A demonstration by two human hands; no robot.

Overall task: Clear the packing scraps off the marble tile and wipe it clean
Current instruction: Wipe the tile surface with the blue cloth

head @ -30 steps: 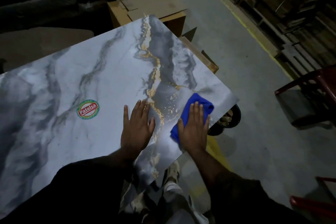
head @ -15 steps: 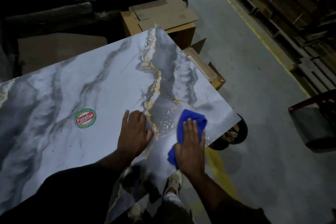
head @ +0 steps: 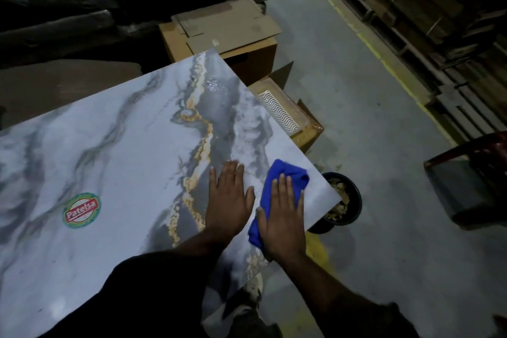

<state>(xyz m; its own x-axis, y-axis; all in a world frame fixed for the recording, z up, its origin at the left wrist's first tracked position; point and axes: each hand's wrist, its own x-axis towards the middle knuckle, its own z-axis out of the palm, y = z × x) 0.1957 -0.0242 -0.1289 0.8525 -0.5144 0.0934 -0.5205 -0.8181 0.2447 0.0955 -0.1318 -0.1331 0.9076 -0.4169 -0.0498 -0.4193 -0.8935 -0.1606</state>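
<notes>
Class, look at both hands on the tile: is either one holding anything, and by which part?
Nothing is gripped. The right hand presses flat on the middle of the blue cloth; the left hand rests flat on the tile.

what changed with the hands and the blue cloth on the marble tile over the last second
The right hand slid the crumpled blue cloth a little toward the near right corner of the grey, gold-veined marble tile, staying flat on it. The left hand stayed pressed flat beside it, shifting slightly with it. Nothing was picked up or released; the round red and green sticker is unmoved.
</notes>
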